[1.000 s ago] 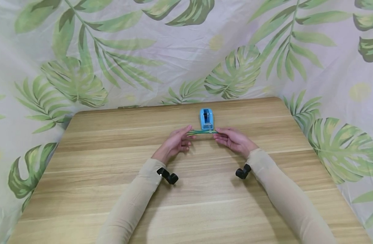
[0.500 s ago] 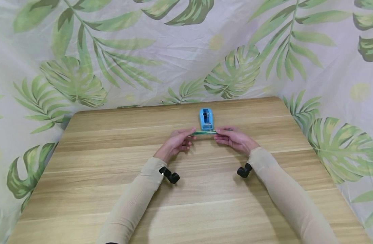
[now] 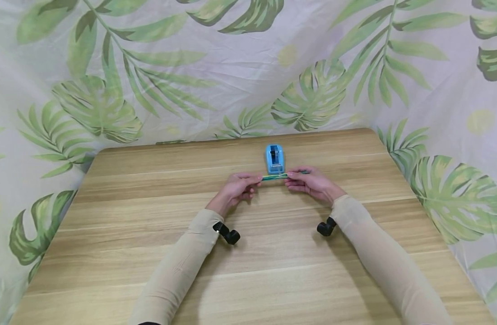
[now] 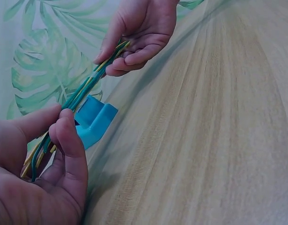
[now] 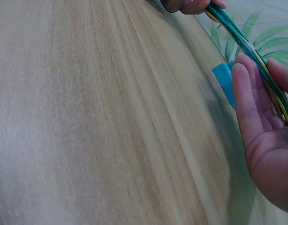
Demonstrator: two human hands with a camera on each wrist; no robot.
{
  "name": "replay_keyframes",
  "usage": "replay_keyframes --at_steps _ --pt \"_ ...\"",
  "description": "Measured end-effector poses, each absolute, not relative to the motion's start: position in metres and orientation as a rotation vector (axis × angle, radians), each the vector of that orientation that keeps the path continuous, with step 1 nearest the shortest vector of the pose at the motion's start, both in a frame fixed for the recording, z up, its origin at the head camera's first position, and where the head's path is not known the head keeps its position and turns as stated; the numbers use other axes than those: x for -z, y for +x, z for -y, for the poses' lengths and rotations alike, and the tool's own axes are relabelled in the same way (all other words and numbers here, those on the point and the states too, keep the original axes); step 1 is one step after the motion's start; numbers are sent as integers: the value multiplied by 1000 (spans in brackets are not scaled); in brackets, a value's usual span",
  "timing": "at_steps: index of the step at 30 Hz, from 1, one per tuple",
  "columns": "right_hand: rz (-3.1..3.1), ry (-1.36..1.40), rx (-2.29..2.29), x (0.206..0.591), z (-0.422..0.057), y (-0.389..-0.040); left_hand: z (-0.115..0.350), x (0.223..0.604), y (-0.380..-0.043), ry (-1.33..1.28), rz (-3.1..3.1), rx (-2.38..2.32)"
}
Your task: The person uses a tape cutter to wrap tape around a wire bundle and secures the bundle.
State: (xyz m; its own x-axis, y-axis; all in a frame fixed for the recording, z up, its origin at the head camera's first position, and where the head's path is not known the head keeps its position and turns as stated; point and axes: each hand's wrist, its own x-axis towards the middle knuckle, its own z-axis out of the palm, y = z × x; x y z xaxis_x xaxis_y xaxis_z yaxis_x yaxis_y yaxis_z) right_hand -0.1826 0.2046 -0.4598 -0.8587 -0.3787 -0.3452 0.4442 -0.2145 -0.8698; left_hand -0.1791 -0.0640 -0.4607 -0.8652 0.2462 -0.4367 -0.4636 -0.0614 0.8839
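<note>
A bundle of thin green and yellow wires (image 3: 274, 177) stretches between my two hands, just in front of a blue tape dispenser (image 3: 275, 159). My left hand (image 3: 236, 187) pinches one end between thumb and fingers, with loose ends showing over the palm in the left wrist view. Near the other end, my right hand (image 3: 311, 184) pinches the wires (image 5: 232, 30) between thumb and fingertips. A small piece of clear tape (image 5: 250, 47) lies on the bundle beside the right fingertips. Whether it goes all the way round, I cannot tell.
The wood-grain table (image 3: 264, 271) spreads out under both arms. Behind it hangs a leaf-print cloth (image 3: 240, 67), close to the table's back edge. A black wrist camera (image 3: 227, 233) is strapped on the left sleeve, another camera (image 3: 326, 227) on the right.
My left hand has shifted slightly right along the wires, so less of the bundle shows between the hands. The strands have drawn closer together. The right hand has barely moved.
</note>
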Motion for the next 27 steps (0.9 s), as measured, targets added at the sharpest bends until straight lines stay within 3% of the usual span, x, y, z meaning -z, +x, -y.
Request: replay_keyframes --at_steps 27 --pt "-1395 300 2146 458 -191 -182 69 471 -185 -114 -1772 -2107"
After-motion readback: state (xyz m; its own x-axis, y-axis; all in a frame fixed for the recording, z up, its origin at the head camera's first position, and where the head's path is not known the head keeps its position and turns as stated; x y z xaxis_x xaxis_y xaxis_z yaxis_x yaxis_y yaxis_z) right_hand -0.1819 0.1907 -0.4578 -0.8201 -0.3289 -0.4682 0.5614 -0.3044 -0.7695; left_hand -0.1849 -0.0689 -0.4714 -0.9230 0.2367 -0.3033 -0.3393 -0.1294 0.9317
